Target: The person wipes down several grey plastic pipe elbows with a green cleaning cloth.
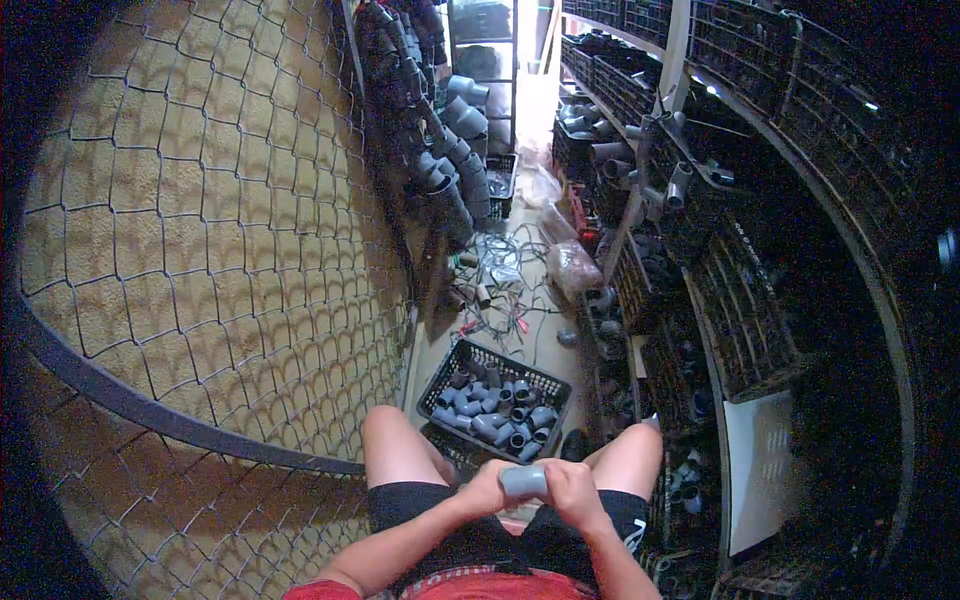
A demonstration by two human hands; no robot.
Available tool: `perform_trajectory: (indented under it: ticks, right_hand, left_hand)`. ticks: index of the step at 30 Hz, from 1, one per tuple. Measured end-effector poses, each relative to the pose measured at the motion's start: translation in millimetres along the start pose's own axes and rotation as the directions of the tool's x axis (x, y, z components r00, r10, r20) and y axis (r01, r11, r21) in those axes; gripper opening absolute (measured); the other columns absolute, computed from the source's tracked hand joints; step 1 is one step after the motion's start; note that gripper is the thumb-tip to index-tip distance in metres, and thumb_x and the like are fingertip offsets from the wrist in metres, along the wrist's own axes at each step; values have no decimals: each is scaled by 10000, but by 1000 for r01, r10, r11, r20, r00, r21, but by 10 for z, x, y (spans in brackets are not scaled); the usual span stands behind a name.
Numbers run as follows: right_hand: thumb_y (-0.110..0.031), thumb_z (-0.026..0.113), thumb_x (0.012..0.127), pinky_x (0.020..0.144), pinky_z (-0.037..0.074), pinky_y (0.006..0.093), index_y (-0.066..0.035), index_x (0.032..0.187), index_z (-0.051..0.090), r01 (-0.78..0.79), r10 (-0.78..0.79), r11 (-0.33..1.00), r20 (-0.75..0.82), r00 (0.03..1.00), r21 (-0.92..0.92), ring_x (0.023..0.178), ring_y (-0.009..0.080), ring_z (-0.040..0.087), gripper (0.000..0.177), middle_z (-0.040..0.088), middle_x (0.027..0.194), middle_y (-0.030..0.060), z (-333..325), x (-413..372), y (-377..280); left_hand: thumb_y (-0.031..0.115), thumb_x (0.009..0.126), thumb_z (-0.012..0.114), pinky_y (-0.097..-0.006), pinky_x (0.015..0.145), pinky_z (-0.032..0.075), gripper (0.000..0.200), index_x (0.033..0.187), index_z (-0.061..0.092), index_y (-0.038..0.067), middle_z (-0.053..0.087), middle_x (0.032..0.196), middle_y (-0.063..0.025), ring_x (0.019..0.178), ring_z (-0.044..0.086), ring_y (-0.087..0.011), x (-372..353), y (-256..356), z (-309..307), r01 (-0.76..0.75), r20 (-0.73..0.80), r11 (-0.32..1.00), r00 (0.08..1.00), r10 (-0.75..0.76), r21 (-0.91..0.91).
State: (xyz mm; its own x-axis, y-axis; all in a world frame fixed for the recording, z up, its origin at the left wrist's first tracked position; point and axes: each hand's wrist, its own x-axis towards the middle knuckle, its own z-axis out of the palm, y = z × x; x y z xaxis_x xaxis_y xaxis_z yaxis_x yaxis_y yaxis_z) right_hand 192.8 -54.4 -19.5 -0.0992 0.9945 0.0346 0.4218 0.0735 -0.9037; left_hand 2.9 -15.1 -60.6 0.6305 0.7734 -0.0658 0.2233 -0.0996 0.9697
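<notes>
A short grey pipe fitting is held between my two hands, above my lap. My left hand grips its left end with the fingers closed. At the right end, my right hand is closed on it too. Just beyond my knees, a black plastic crate stands on the floor, holding several grey pipe fittings. The parts of the fitting under my fingers are hidden.
A chain-link fence runs along the left. Racks of black crates line the right side. Tangled cables and plastic bags lie on the floor ahead. Stacked grey fittings stand at the back left.
</notes>
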Motion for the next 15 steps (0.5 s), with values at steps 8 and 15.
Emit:
perform_trajectory:
  ticks: [8, 15]
  right_hand:
    - [-402, 649, 863, 822, 524, 430, -22, 1160, 583, -109, 196, 968, 402, 895, -228, 931, 397, 669, 487, 687, 973, 223, -168, -41, -496]
    - [-429, 467, 986, 867, 493, 317, -89, 1216, 604, -263, 426, 650, -55, 903, 713, 918, 201, 659, 432, 692, 1000, 160, 212, 59, 694]
  left_hand:
    - [200, 839, 713, -315, 713, 518, 212, 966, 705, 30, 718, 845, -67, 795, 648, -105, -61, 222, -227, 160, 296, 986, 940, -169, 55]
    - [161, 901, 694, -324, 840, 519, 228, 1111, 678, 74, 711, 1019, -112, 940, 667, -197, 4, 419, -155, -143, -557, 977, 804, 208, 159]
